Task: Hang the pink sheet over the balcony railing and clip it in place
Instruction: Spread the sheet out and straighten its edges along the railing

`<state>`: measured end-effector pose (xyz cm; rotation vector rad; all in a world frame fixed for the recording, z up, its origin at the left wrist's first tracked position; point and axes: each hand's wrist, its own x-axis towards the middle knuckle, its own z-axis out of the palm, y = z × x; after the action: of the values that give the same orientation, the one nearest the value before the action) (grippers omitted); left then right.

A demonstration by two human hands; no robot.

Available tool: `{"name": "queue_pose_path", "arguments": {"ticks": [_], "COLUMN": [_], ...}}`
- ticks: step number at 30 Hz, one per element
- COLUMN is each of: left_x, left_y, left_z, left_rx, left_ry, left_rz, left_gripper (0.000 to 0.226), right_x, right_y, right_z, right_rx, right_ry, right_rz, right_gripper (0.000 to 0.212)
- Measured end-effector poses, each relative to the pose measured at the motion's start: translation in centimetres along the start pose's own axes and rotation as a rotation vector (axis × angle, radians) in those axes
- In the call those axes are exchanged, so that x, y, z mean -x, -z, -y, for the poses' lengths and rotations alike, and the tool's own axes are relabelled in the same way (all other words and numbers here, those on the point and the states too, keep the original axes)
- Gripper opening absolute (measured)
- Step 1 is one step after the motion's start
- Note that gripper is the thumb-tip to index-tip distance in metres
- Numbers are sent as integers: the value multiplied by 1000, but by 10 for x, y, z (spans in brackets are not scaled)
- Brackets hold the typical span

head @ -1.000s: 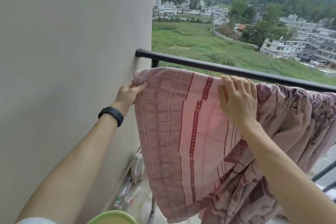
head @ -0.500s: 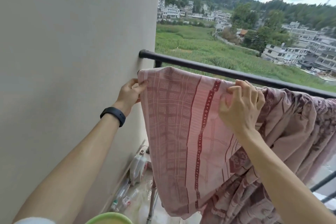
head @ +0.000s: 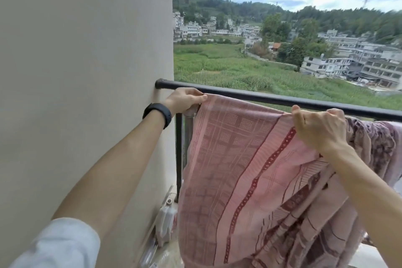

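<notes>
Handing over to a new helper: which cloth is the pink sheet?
Follow the black railing out from the beige wall. The pink sheet is the first cloth. Unlike the mauve floral fabric on its right, it has checks and a dark red dotted stripe.

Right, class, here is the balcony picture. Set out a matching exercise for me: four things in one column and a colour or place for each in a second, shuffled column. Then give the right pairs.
Things
1. sheet
2. railing
3. wristband
4. jug

Colour or place
a. low down, beside the wall
b. pink, with a dark red stripe
c. on the left wrist
d. black bar, fixed to the wall

Pairs: 1-b, 2-d, 3-c, 4-a
</notes>
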<state>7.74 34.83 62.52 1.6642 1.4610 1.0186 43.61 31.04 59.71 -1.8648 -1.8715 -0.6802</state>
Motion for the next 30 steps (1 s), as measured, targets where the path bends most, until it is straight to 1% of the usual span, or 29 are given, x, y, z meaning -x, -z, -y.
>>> {"name": "queue_pose_path", "arguments": {"ticks": [1,2,5,6,9,11,13,15,16,17,19,20,21,22,23,25,26,27,29,30], "left_x": [-4,-9,-17,-19,-19,-12,-1,9,15,24,46,57,70,79,88,97,99,99,101,100], "left_y": [-8,-17,-36,-38,-42,-50,-61,-71,-79,-90,-119,-135,-152,-166,-177,-193,-198,-202,-201,-200], "left_z": [-3,-6,-14,-16,-11,3,17,24,27,27,30,35,38,43,48,64,73,81,87,87], "left_rx": [-37,-91,-326,-359,-359,-349,-328,-291,-266,-236,-76,31,131,220,304,420,421,360,205,171], "left_ry": [6,6,-18,-16,-22,-66,-130,-193,-221,-241,-245,-227,-195,-136,-65,78,125,155,158,143], "left_rz": [24,12,-144,-173,-277,-386,-472,-510,-536,-574,-694,-733,-737,-704,-634,-403,-277,-183,-110,-77], "left_gripper": [23,27,34,33,33,40,41,37,39,49,71,76,77,78,79,81,84,88,99,99], "right_x": [1,1,2,2,4,7,6,4,5,8,18,23,28,32,39,61,76,91,119,129], "right_y": [-1,-3,-10,-10,-3,1,3,-2,-9,-17,-32,-38,-41,-43,-44,-48,-54,-61,-71,-74], "right_z": [-10,-17,-29,-28,-12,5,27,48,55,60,58,52,43,34,25,11,4,-5,-20,-25], "right_rx": [1,3,49,56,-47,-132,-180,-196,-189,-187,-255,-322,-400,-483,-558,-630,-619,-588,-517,-489], "right_ry": [-3,-9,-80,-112,-145,-72,34,117,149,179,246,278,297,289,265,222,214,204,144,110], "right_rz": [-34,-63,-104,-112,-162,-189,-145,-83,-93,-139,-302,-386,-453,-499,-530,-551,-542,-516,-454,-444], "right_gripper": [76,73,75,73,55,52,54,52,50,46,37,32,29,27,25,22,20,20,23,25]}}
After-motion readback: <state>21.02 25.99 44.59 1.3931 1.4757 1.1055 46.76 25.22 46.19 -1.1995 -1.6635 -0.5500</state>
